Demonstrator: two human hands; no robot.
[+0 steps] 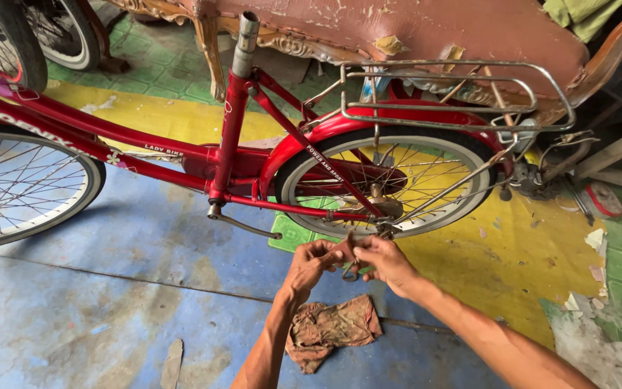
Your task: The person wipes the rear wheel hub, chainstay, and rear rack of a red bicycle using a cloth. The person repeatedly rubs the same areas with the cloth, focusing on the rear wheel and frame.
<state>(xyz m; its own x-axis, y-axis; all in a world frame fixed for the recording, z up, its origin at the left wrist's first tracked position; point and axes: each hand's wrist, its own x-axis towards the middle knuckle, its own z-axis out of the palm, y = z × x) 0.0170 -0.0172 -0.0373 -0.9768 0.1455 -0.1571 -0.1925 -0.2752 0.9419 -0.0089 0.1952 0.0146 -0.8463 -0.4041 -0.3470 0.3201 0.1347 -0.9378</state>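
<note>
A red bicycle frame (232, 122) stands across the view, without a saddle on its bare seat post (245, 36). Its rear wheel (390, 184) sits under a red mudguard and a chrome carrier rack (455, 94). My left hand (313, 261) and my right hand (385, 261) meet just below the rear axle. Together they pinch a small dark metal part (349, 268) with a ring-like end. Fingers hide most of it. Below my forearms a dirty crumpled rag (331, 328) lies on the floor.
The front wheel (23, 187) is at the left edge, and another bicycle's tyres (16, 39) stand at the top left. A worn red padded bench (412, 29) runs behind the bike. The floor is painted blue, yellow and green, with debris at the right (599, 209).
</note>
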